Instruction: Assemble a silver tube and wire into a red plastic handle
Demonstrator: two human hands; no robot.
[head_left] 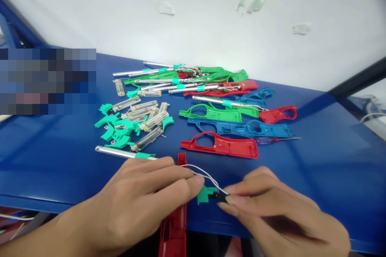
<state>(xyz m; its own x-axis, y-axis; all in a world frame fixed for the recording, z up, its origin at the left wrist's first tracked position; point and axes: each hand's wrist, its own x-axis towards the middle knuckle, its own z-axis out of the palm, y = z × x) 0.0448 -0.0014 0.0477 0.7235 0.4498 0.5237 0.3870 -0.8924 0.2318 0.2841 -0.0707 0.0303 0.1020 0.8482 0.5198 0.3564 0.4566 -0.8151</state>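
My right hand (271,204) is closed, pinching a small black part (220,196) and white wires (208,174) between thumb and fingertips. My left hand (141,196) is closed, its fingertips at a green plastic trigger piece (203,195) that adjoins the black part; its thumb is hidden. A silver metal tube (116,151) with a green sleeve (145,155) runs under the left hand, where its end is hidden. Beneath the same fingers a red casing half (173,231) extends toward the table's near edge.
Clear fuel tanks (147,139) and green trigger pieces (123,126) lie heaped left. Behind are tubes with wires (211,99). Red (235,147), blue (223,126) and green (211,112) casing halves lie near a screwdriver (268,140). A white wall (199,36) closes the back.
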